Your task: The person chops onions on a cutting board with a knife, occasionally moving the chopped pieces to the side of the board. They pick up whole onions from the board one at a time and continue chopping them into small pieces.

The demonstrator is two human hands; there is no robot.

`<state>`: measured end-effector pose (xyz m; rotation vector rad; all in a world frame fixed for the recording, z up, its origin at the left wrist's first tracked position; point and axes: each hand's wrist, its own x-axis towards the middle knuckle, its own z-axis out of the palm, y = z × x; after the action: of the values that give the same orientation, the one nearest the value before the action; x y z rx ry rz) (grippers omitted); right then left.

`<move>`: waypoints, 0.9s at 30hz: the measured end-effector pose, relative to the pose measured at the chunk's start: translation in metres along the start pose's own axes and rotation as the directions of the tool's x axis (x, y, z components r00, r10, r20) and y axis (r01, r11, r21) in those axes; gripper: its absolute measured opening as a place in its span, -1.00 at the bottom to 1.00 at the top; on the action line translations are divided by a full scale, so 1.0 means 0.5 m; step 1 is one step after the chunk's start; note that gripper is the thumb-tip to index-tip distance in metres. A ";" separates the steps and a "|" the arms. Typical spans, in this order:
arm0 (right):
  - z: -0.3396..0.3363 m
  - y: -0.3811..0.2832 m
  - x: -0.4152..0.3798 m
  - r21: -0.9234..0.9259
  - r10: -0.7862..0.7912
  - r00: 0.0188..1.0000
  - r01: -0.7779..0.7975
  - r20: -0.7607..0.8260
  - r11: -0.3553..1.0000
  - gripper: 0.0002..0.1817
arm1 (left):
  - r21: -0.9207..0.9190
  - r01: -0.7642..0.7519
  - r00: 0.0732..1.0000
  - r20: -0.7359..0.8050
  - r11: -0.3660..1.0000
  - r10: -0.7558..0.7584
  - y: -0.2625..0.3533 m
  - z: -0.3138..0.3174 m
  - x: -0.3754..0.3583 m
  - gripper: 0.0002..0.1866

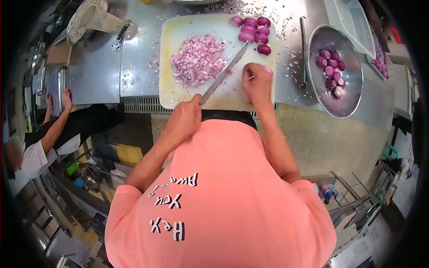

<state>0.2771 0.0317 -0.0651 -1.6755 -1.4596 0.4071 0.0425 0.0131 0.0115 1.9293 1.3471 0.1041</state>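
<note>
My left hand (pixel 184 117) is wrapped round the handle of a long kitchen knife (pixel 223 73). Its blade slants across the white cutting board (pixel 172 27), tip pointing at several peeled red onions (pixel 248 37). To the left of the blade lies a heap of chopped red onion (pixel 199 60). My right hand (pixel 258 85) is over the board's right side, fingers curled together. A pink onion piece (pixel 268 70) shows beside its knuckles, and a small white bit is at the fingers; what they grip is mostly hidden.
A steel bowl (pixel 313 89) of peeled red onions stands at right, with a thin metal rod (pixel 303 53) beside it. Behind is a white perforated basket (pixel 351 22). At left are a plastic jug (pixel 96 20) and another person (pixel 49 138). Onion scraps litter the steel table.
</note>
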 end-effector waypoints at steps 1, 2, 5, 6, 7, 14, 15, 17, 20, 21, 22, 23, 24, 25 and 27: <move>-0.023 0.001 0.011 0.008 0.039 0.997 -0.039 -0.066 0.999 -0.95 | -0.016 -0.059 0.997 -0.049 0.998 0.059 -0.019 0.023 0.002 -0.85; -0.039 0.003 0.027 0.007 0.035 0.997 -0.035 -0.065 0.999 -0.95 | -0.018 -0.060 0.997 -0.052 0.998 0.059 -0.038 0.042 0.014 -0.85; -0.067 0.021 0.089 -0.019 -0.017 0.979 0.013 -0.204 1.000 -0.91 | -0.001 -0.144 0.988 -0.059 0.990 0.144 -0.043 0.053 0.045 -0.81; -0.073 0.027 0.107 -0.024 -0.009 0.981 0.004 -0.193 1.000 -0.90 | -0.040 -0.108 0.994 -0.015 0.993 0.107 -0.012 0.036 0.040 -0.81; -0.071 0.034 0.130 -0.025 -0.007 0.982 0.003 -0.189 1.000 -0.89 | -0.072 -0.074 0.997 0.023 0.995 0.076 0.002 0.023 0.040 -0.81; 0.004 0.110 0.221 -0.137 -0.253 0.958 0.271 0.135 0.953 -0.83 | -0.246 0.146 0.989 0.025 0.958 -0.144 -0.093 -0.009 0.016 -0.84; 0.014 0.101 0.216 -0.135 -0.277 0.953 0.293 0.125 0.946 -0.81 | -0.213 0.103 0.991 -0.059 0.972 -0.118 -0.095 -0.023 0.019 -0.83; 0.016 0.088 0.202 -0.135 -0.210 0.962 0.235 0.174 0.963 -0.81 | -0.136 0.087 0.988 -0.115 0.987 -0.103 -0.078 -0.034 0.009 -0.82; 0.010 0.050 0.142 -0.132 -0.097 0.959 0.137 0.267 0.982 -0.81 | -0.040 0.041 0.976 -0.214 0.998 -0.049 -0.053 -0.004 0.006 -0.79; 0.015 0.037 0.126 -0.119 -0.069 0.951 0.109 0.303 0.987 -0.82 | -0.012 0.004 0.962 -0.272 1.000 -0.007 -0.053 0.010 0.007 -0.77; 0.022 0.026 0.105 -0.113 -0.071 0.947 0.111 0.314 0.987 -0.82 | -0.016 0.016 0.962 -0.273 1.000 -0.020 -0.058 0.021 0.014 -0.77; 0.030 0.015 0.086 -0.113 -0.075 0.942 0.117 0.327 0.987 -0.83 | 0.018 -0.012 0.976 -0.218 1.000 0.015 -0.067 0.028 0.033 -0.75; 0.036 0.003 0.070 -0.114 -0.078 0.940 0.122 0.334 0.986 -0.84 | 0.053 -0.047 0.986 -0.159 0.998 0.054 -0.071 0.031 0.044 -0.73; 0.037 -0.014 0.059 -0.138 -0.121 0.937 0.174 0.327 0.975 -0.82 | 0.054 -0.051 0.986 -0.159 0.997 0.059 -0.055 0.021 0.039 -0.73; 0.040 -0.026 0.049 -0.193 -0.108 0.941 0.177 0.322 0.965 -0.80 | -0.007 -0.024 0.987 -0.158 1.000 0.023 -0.021 -0.002 0.019 -0.73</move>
<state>0.2607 0.0616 -0.0598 -1.7180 -1.9062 0.4566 0.0381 0.0229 0.0022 1.9640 1.4238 0.2792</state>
